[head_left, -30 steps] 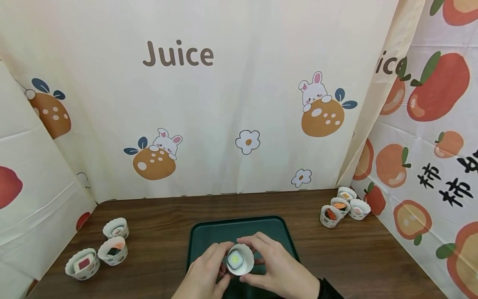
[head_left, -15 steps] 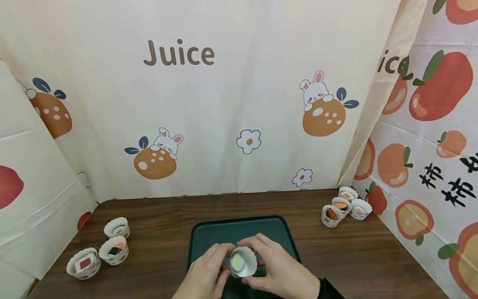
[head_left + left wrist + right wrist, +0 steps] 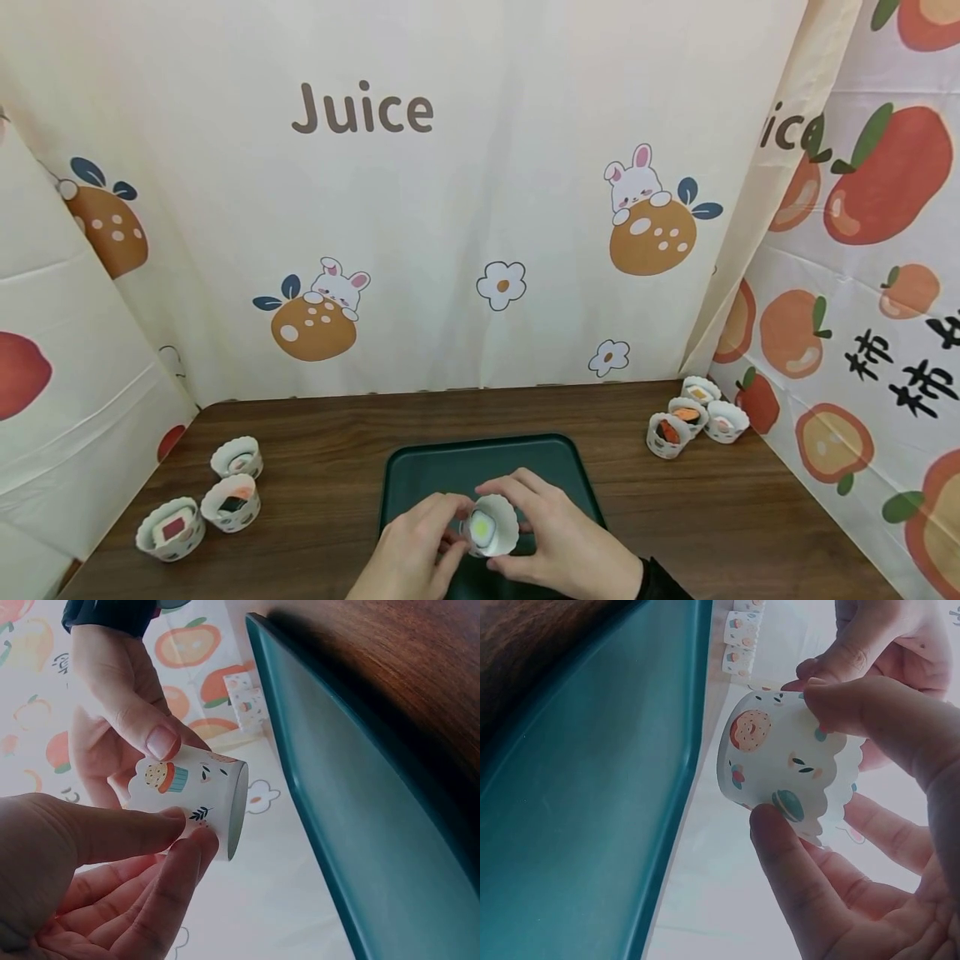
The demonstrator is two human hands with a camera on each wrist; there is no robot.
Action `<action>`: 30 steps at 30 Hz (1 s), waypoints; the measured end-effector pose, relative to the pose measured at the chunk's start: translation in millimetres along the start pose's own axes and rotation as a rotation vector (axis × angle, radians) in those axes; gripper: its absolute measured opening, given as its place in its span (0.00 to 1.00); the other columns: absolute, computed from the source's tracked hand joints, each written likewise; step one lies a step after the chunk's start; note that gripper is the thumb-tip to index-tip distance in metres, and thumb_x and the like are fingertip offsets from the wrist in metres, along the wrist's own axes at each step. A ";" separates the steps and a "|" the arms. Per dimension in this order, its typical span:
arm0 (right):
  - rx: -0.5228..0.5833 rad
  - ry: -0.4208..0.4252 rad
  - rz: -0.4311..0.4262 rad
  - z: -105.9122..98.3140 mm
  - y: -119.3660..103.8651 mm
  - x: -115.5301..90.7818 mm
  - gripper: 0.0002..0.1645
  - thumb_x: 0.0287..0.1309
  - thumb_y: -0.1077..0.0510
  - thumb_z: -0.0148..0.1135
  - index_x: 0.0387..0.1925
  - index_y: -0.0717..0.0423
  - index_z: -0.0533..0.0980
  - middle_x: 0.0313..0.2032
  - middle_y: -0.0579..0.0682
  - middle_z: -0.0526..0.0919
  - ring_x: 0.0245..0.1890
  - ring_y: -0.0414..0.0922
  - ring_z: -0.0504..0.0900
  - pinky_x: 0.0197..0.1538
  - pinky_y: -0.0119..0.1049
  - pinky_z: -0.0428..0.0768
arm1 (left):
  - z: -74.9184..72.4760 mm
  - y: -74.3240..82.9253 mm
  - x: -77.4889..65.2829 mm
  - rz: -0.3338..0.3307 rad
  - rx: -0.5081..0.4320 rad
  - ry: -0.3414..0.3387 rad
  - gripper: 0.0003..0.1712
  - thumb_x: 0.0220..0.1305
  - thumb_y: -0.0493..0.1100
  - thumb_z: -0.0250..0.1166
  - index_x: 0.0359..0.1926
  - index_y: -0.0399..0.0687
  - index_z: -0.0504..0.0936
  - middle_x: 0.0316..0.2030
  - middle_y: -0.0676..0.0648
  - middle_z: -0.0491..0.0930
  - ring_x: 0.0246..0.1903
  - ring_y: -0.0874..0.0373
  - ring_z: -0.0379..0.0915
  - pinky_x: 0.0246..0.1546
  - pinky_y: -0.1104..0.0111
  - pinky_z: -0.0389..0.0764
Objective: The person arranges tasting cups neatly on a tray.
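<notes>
A white paper baking cup (image 3: 504,518) with a scalloped rim is held above the dark green tray (image 3: 420,467). Inside it sits a small piece of sushi (image 3: 481,528), pale with a yellow-green middle. My left hand (image 3: 420,542) pinches the cup's left side between thumb and fingers. On the other side my right hand (image 3: 551,533) grips it the same way. Cupcake and leaf prints show on the cup wall (image 3: 196,784) in the left wrist view. From the right wrist, the cup (image 3: 769,750) lies tilted between both hands, clear of the tray.
Three similar cups with sushi stand at the left, including one (image 3: 171,550) nearest the front. Several more, such as this cup (image 3: 665,446), cluster at the back right. Printed curtains (image 3: 420,208) enclose the wooden table (image 3: 315,467) at the back and sides.
The cup has shifted slightly right and tilted a little, showing more of its inner right wall. Both hands keep their hold on it. The sushi stays inside.
</notes>
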State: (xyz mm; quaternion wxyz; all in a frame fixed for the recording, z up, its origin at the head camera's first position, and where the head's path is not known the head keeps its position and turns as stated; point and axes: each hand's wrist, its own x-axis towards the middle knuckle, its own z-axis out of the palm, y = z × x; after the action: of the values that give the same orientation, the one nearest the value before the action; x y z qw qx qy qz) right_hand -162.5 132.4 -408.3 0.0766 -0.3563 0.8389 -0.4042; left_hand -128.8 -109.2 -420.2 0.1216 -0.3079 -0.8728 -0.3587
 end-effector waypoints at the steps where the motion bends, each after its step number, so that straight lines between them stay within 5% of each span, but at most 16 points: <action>1: 0.000 0.000 -0.003 0.2 0.4 0.2 0.34 0.65 0.47 0.77 0.69 0.41 0.74 0.58 0.45 0.79 0.53 0.36 0.79 0.46 0.26 0.85 | 0.1 0.1 0.1 -0.003 -0.004 -0.001 0.20 0.61 0.28 0.76 0.52 0.40 0.82 0.45 0.45 0.86 0.34 0.69 0.83 0.33 0.82 0.82; 12: -0.037 0.011 -0.055 1.8 2.0 4.5 0.30 0.67 0.49 0.76 0.66 0.38 0.74 0.57 0.44 0.80 0.52 0.36 0.79 0.46 0.28 0.85 | -9.7 0.1 -0.7 -0.070 -0.025 -0.015 0.17 0.62 0.31 0.77 0.48 0.46 0.83 0.42 0.50 0.85 0.33 0.73 0.79 0.33 0.81 0.83; 23: -0.180 -0.008 -0.083 -4.1 1.0 26.7 0.31 0.67 0.51 0.75 0.68 0.48 0.74 0.56 0.46 0.80 0.51 0.37 0.80 0.54 0.32 0.85 | -54.8 5.4 6.6 -0.241 0.095 0.009 0.13 0.63 0.41 0.79 0.46 0.56 0.86 0.39 0.58 0.87 0.33 0.70 0.81 0.35 0.76 0.85; 30: -0.249 -0.057 -0.012 -0.5 -0.2 55.7 0.33 0.65 0.51 0.77 0.68 0.47 0.74 0.56 0.47 0.80 0.50 0.39 0.80 0.54 0.33 0.84 | -82.3 8.2 7.4 -0.343 0.162 0.113 0.13 0.62 0.41 0.80 0.43 0.61 0.87 0.37 0.61 0.86 0.31 0.76 0.77 0.33 0.76 0.83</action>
State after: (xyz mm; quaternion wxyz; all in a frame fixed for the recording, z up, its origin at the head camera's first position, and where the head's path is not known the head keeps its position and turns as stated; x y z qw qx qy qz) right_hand -203.5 95.9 -398.9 0.0533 -0.3795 0.8779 -0.2871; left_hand -130.2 -159.0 -353.8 0.1319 -0.1234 -0.9302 -0.3196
